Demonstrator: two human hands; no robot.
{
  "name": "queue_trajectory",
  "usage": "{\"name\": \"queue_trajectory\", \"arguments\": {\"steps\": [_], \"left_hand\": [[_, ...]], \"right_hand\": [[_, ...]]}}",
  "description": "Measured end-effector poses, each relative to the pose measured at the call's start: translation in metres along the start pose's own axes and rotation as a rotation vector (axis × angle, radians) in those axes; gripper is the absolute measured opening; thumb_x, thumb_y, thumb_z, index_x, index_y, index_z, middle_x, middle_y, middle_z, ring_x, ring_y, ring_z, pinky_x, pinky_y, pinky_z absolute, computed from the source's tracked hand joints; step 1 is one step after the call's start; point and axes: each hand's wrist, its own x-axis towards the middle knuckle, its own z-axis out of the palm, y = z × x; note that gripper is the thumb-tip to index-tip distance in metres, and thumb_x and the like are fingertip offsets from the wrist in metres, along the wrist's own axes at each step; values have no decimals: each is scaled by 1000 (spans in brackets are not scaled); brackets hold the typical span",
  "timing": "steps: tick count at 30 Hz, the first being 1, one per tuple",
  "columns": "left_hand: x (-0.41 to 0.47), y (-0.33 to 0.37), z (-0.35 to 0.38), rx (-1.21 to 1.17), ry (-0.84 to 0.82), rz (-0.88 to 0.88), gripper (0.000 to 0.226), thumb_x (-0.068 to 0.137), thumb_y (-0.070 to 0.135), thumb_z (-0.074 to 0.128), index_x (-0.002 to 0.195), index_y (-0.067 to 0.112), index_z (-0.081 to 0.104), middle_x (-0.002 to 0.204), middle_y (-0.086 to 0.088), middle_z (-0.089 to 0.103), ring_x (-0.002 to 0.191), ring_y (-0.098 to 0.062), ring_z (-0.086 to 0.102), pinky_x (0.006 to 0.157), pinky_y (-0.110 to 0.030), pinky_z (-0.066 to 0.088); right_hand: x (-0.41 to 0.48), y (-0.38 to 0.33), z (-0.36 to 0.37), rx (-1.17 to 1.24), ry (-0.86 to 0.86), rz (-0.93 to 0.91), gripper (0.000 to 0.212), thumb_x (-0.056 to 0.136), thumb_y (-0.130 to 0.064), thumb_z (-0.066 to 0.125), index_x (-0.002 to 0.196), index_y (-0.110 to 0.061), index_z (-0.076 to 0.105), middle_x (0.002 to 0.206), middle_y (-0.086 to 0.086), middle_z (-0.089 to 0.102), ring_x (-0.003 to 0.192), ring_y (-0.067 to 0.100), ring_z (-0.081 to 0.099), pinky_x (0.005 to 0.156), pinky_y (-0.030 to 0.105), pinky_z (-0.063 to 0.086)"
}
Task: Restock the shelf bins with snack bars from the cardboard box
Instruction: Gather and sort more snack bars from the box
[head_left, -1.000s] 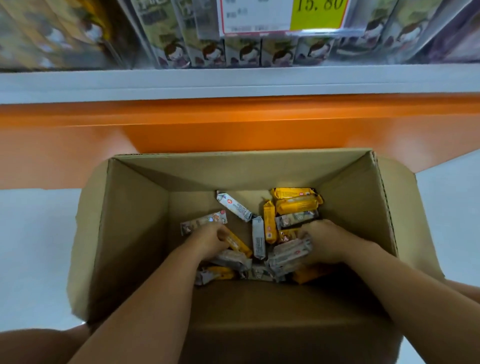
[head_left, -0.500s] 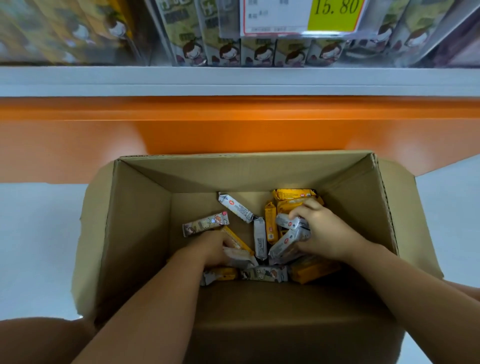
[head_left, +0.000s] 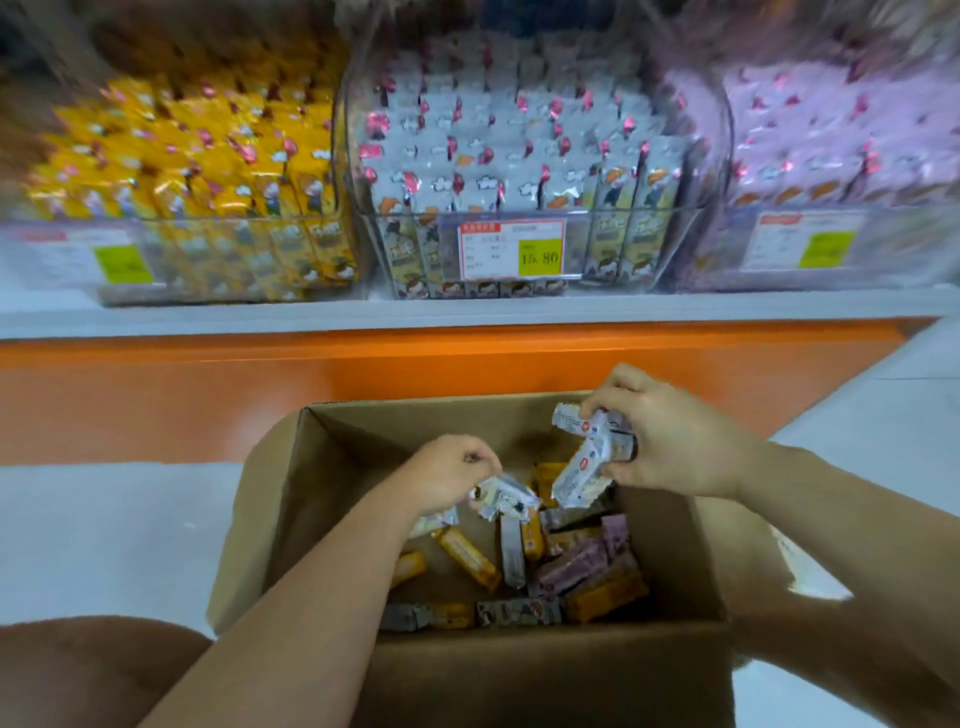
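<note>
An open cardboard box (head_left: 270, 519) stands on the floor below the shelf, with several yellow, silver and purple snack bars (head_left: 571, 566) loose on its bottom. My right hand (head_left: 670, 441) grips a bundle of silver-wrapped bars (head_left: 584, 457) above the box's far right corner. My left hand (head_left: 447, 475) pinches a couple of silver bars (head_left: 501, 499) just above the pile, near the box's middle. Up on the shelf a clear bin of silver bars (head_left: 519, 171) sits in the centre.
A bin of yellow bars (head_left: 208, 171) stands left of the silver bin and a bin of pink-purple bars (head_left: 841, 156) right of it. Price labels (head_left: 511, 249) hang on the bin fronts. An orange shelf base (head_left: 363, 374) runs behind the box. My knee (head_left: 88, 670) shows at bottom left.
Both hands have lifted out of the pile, each with silver bars, the right one higher and farther. The view has tilted up, so the shelf bins now show.
</note>
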Motion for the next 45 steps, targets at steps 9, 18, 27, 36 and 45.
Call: {"name": "queue_trajectory", "arguments": {"steps": [9,18,27,36,45], "left_hand": [[-74,87,-29,-96,-15,244,16,91,23,63,106,23,61,89,1,67,70,1,64,68,-18,53],[-104,128,-31,-580,463,162,17,88,14,66,103,20,63,89,-5,70,76,-13,70,76,-28,58],[-106,219,-9,-1696,115,156,36,86,5,62,121,7,54,114,-18,64,93,-22,67,74,-35,55],[-92,257,-5,-1571,148,269,48,78,12,72,123,10,56,118,-18,62,103,-28,62,79,-41,58],[-83,247,-16,-1317,319,381,58,86,6,65,138,2,39,86,-10,68,77,-17,68,71,-31,56]], "right_hand": [[-55,-9,-77,70,298,3,48,70,-26,78,112,-23,56,103,-9,46,91,9,48,71,9,35],[-68,-20,-100,358,739,1,49,69,-13,79,111,-25,56,91,-26,51,81,-19,50,66,-1,36],[-65,-15,-112,163,1162,-252,55,69,-8,71,120,-11,49,125,5,53,119,10,46,98,5,31],[-59,-6,-114,181,1121,-233,61,67,3,78,122,-7,54,132,10,52,122,13,44,99,5,30],[-68,-24,-118,506,994,-344,35,86,-35,58,120,-24,62,133,-12,52,124,-4,45,101,12,37]]}}
